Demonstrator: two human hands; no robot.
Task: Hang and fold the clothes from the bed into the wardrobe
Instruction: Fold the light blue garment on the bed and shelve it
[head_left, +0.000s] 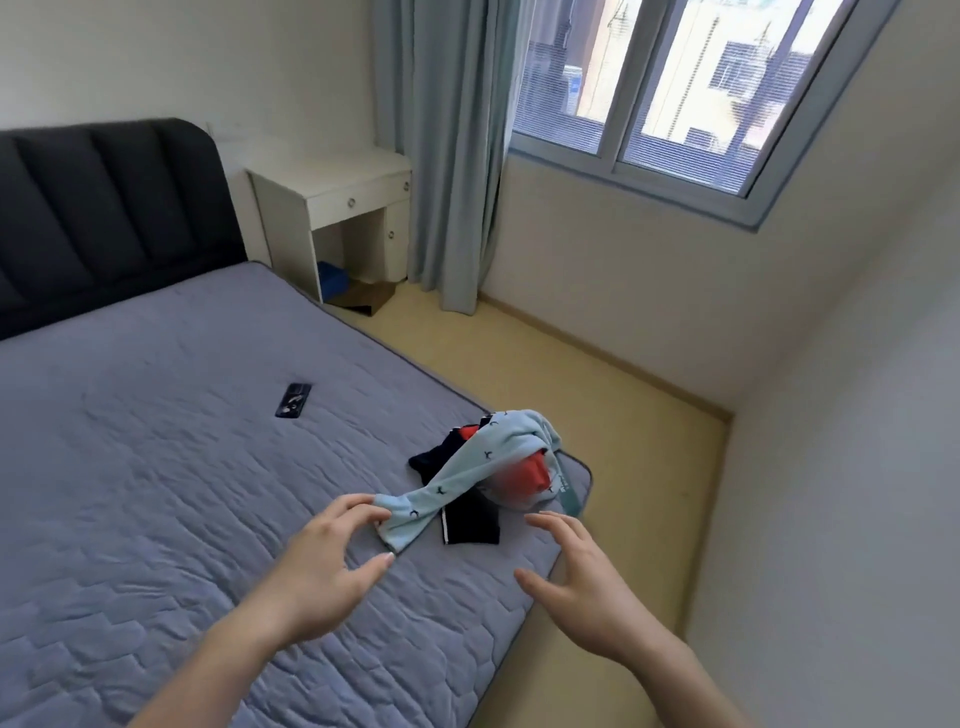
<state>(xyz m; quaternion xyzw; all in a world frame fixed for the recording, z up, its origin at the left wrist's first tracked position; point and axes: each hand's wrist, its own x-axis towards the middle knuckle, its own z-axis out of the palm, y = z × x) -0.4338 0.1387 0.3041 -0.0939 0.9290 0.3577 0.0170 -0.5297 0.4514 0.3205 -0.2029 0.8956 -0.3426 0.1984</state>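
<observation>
Pickup step. Clothes pile (483, 467) sits at the bed's (156, 467) near right corner. Left hand (332, 566) spread, fingertips touching the pale blue garment (467, 467); right hand (576, 577) open, holding nothing. Next: grip and lift one garment.

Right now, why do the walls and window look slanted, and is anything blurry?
Head view: the wide-angle lens bends the window and walls. Daylight from it lights the room softly, without hard shadows. The red garment in the clothes pile is smeared; the phone on the bed stays fairly sharp.
</observation>
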